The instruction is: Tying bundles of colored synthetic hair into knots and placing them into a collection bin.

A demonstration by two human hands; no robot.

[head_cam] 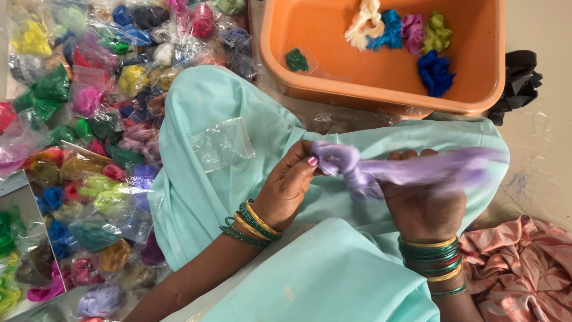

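Lap covering: pale turquoise cloth garment (208, 197) spread across the person's knees, filling the centre of the view.
Pile at left: many small clear plastic packets of coloured thread bundles (89, 119) heaped on the floor beside the garment, in green, pink, yellow, blue and purple.
Container: rectangular orange plastic tub (381, 83) at top, beyond the knees; cream, blue, purple, green and dark blue thread bundles (411, 36) lie inside it at the far end, with one small green bundle apart at its left.
Patterned fabric: pink printed cloth (518, 268) at lower right, just beside the right wrist.
Dark fabric: black crumpled cloth (521, 80) touching the tub's right side.
Work piece: lilac soft thread skein (381, 170), stretched between both hands above the lap; its right part is blurred.
Left hand (286, 188): fingers closed, pinching the skein's knotted left end; green and gold bangles on the wrist.
Right hand (423, 206): curled beneath the skein, gripping its right portion; bangles on the wrist.
Loose packet: empty clear plastic zip bag (221, 143) lying flat on the garment, near the left hand.
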